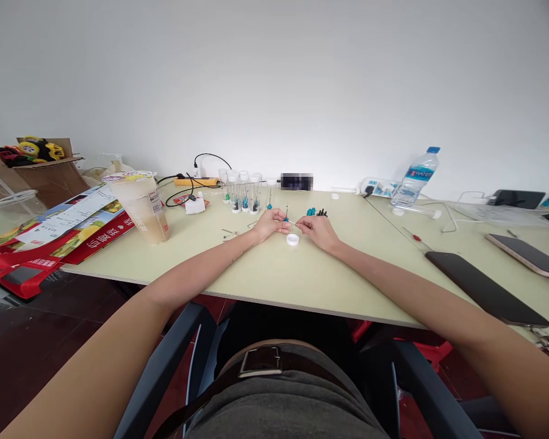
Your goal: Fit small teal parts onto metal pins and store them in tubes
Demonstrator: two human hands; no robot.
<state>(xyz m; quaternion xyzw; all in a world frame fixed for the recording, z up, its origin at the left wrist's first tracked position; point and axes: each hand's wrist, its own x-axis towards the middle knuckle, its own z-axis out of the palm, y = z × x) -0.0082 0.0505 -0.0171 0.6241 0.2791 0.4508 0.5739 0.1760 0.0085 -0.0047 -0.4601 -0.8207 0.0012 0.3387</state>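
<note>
My left hand (pixel 271 223) and my right hand (pixel 315 230) rest on the pale green table (pixel 274 274), fingers pinched together on the two ends of a thin pin-like tool with a blue handle (pixel 289 220). A small white cap (pixel 293 239) lies on the table just below and between the hands. Behind them stands a row of clear tubes with white caps (pixel 241 191), holding small blue and dark pieces. Several loose blue and black pieces (pixel 316 212) lie just beyond my right hand.
A plastic cup of milky drink (pixel 143 207) and red bags with leaflets (pixel 59 235) sit at the left. A power strip with cables (pixel 196 181), a water bottle (pixel 415 177), a dark tablet (pixel 485 288) and a phone (pixel 528 255) lie at the back and right.
</note>
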